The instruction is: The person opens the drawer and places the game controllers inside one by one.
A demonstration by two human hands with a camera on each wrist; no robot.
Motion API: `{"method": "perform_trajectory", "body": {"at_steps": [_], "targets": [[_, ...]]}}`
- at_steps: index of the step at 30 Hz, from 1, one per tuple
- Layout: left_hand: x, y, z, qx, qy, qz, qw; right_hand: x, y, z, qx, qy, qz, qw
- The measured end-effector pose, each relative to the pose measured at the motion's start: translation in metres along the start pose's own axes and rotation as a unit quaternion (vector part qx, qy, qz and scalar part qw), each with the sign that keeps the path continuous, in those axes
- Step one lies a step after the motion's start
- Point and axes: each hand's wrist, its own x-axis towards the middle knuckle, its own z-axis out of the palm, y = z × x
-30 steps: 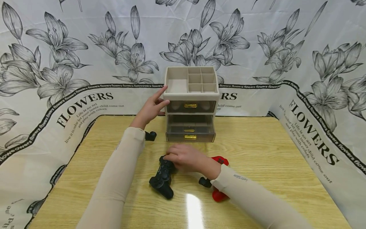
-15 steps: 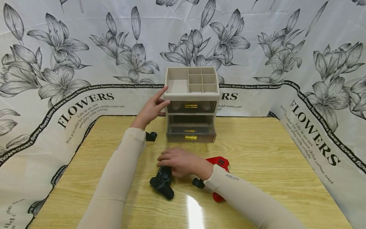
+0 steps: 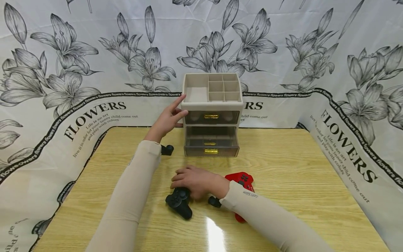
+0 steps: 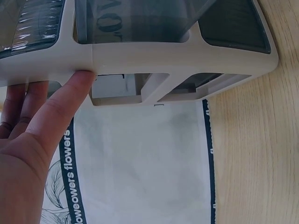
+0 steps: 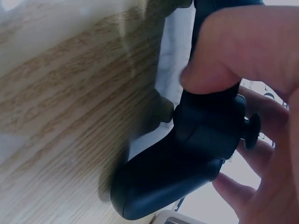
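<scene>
1. Head view shows the right hand curled over a black gamepad lying on the table, near the front edge. In the right wrist view the thumb and fingers wrap the gamepad's body, so this grip is closed on it.

2. The left hand rests with straight fingers against the left side of a beige organizer standing at the back of the table. The left wrist view shows a fingertip pressing its frame. This grip is open, only touching.

3. The lower drawer stands pulled out, well apart from the gamepad.

4. Risk: the hand covers only one end of the gamepad, and the free handle points down toward the table edge. Lifted this way, the gamepad could swing and slip out.

5. Risk: a red gamepad lies just beside the right wrist, partly under the sleeve. A sideways sweep of the forearm could knock it.

6. Risk: the gamepad looks wide next to the drawer. Put in at an angle, it could catch on the drawer's front wall.

7. Risk: straight fingers alone may not steady the organizer if the drawer is pushed hard.
</scene>
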Motion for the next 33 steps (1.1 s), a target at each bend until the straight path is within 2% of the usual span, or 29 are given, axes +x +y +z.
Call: {"method": "perform_trajectory", "body": {"at_steps": [5, 12, 16, 30, 33], "targets": [[0.0, 0.004, 0.0, -0.01, -0.006, -0.012, 0.9998, 0.003, 0.0, 0.003, -0.004, -0.009, 0.0, 1.0], [-0.011, 0.022, 0.001, -0.026, -0.027, -0.01, 0.9993, 0.004, 0.0, 0.003, -0.017, -0.014, 0.007, 1.0], [-0.014, 0.025, 0.0, -0.023, -0.029, -0.008, 0.9993, 0.002, 0.0, 0.001, -0.029, -0.013, 0.003, 1.0], [-0.016, 0.026, 0.001, -0.028, -0.026, -0.01, 0.9992, -0.014, -0.001, -0.002, -0.009, 0.017, 0.016, 1.0], [-0.009, 0.017, 0.001, -0.029, -0.023, -0.006, 0.9993, -0.019, 0.0, -0.006, -0.002, 0.028, 0.023, 0.999]]}}
